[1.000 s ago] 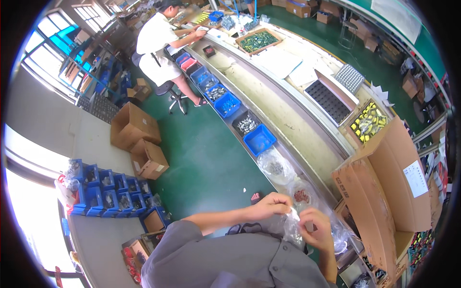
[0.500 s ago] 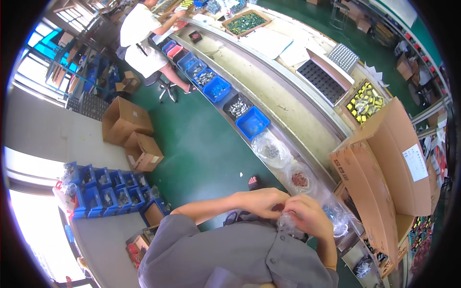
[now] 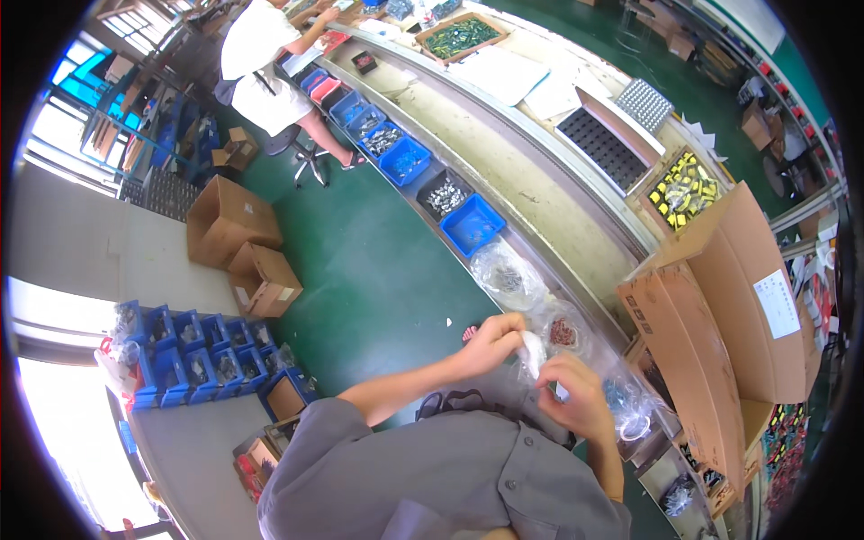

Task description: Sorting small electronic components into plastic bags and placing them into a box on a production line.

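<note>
Both hands unmoved | grip: still pinching clear bag, seemingly

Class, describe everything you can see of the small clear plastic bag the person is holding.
The small plastic bag looks like thin, clear, crinkled film, whitish where light catches it. It hangs between both hands in front of the person's chest: the left hand pinches its upper edge and the right hand grips it from the other side. Its contents are too small to tell. It hangs beside the workbench edge, apart from the bags there.
</note>
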`<control>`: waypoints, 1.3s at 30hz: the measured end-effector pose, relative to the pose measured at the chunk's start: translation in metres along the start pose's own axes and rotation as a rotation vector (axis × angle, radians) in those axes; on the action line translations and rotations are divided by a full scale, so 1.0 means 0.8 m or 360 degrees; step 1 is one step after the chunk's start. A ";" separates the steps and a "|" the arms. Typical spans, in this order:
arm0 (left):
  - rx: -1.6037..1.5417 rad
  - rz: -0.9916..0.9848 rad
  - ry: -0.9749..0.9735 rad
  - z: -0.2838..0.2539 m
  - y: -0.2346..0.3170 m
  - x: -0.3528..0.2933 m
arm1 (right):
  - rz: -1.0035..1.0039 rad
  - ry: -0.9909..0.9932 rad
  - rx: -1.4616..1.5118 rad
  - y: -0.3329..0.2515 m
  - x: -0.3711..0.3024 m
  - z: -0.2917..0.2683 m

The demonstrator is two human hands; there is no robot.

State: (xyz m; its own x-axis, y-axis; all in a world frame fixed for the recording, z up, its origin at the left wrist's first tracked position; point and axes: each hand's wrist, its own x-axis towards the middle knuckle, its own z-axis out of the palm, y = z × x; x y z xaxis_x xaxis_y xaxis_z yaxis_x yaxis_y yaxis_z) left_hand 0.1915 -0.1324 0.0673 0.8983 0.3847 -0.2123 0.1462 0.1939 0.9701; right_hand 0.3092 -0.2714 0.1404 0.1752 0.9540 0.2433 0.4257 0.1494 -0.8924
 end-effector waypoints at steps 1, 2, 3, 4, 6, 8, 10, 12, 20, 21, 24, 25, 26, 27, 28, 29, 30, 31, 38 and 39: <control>-0.0262 -0.0214 0.0006 0.001 0.000 0.004 | 0.0037 0.0051 -0.0041 0.004 -0.001 0.003; 0.0007 -0.0028 0.0025 0.002 -0.001 0.007 | 0.0072 0.0102 -0.0083 0.006 -0.002 0.004; 0.0012 -0.0023 0.0042 -0.002 0.003 0.008 | 0.0059 0.0092 -0.0076 0.008 -0.001 0.003; 0.0408 0.0170 -0.0063 -0.004 0.015 0.009 | 0.0060 0.0079 -0.0125 0.009 -0.002 0.002; 0.0975 0.0338 -0.0268 -0.005 0.042 0.010 | 0.0055 0.0045 -0.0165 0.011 -0.004 0.002; 0.1137 0.0495 -0.0307 0.000 0.040 0.008 | 0.0057 0.0027 -0.0235 0.011 0.000 0.003; 0.1290 0.0604 -0.0391 0.009 0.038 0.005 | 0.0047 0.0019 -0.0262 0.010 0.000 0.004; 0.1110 0.0428 -0.0343 0.003 0.028 0.009 | 0.0035 0.0013 -0.0291 0.010 -0.006 0.005; -0.0417 -0.0316 -0.0001 -0.017 0.005 0.017 | 0.0418 0.0612 -0.0066 0.038 -0.025 0.008; -0.0415 -0.0313 -0.0001 -0.012 0.005 0.016 | 0.0415 0.0614 -0.0067 0.043 -0.027 0.008; 0.0192 0.0314 0.0013 0.001 0.021 0.011 | 0.0945 0.0564 -0.0070 0.060 -0.033 0.006; 0.0193 0.0316 0.0016 0.006 0.026 0.010 | 0.0942 0.0562 -0.0070 0.066 -0.038 0.007; 0.0279 0.0480 -0.0051 0.012 0.030 0.010 | 0.0785 0.0503 -0.0386 0.070 -0.043 0.008; 0.0365 0.0642 -0.0119 0.017 0.035 0.011 | 0.0622 0.0441 -0.0697 0.073 -0.045 0.008; 0.0342 0.0676 -0.0156 0.022 0.043 0.009 | 0.0621 0.0443 -0.0698 0.067 -0.041 0.008; 0.0344 0.0677 -0.0157 0.026 0.045 0.009 | 0.0459 0.0450 -0.0640 0.057 -0.032 0.008; 0.0370 0.0703 -0.0182 0.028 0.046 0.009 | 0.0297 0.0457 -0.0580 0.051 -0.028 0.008; 0.0396 0.0729 -0.0208 0.031 0.049 0.008 | 0.0296 0.0459 -0.0581 0.055 -0.032 0.010; 0.0140 0.0903 -0.0129 0.026 0.061 0.012 | 0.0620 0.0344 -0.0460 0.117 -0.064 0.029; 0.0141 0.0901 -0.0132 0.026 0.058 0.009 | 0.0389 0.0553 -0.0328 0.110 -0.057 0.030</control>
State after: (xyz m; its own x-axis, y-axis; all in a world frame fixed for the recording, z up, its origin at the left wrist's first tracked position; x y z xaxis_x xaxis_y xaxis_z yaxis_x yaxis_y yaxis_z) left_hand 0.2137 -0.1394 0.1130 0.8758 0.3335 0.3491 -0.3357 -0.0991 0.9368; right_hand 0.3174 -0.2954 0.0414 0.5640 0.8061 0.1793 0.4959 -0.1570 -0.8540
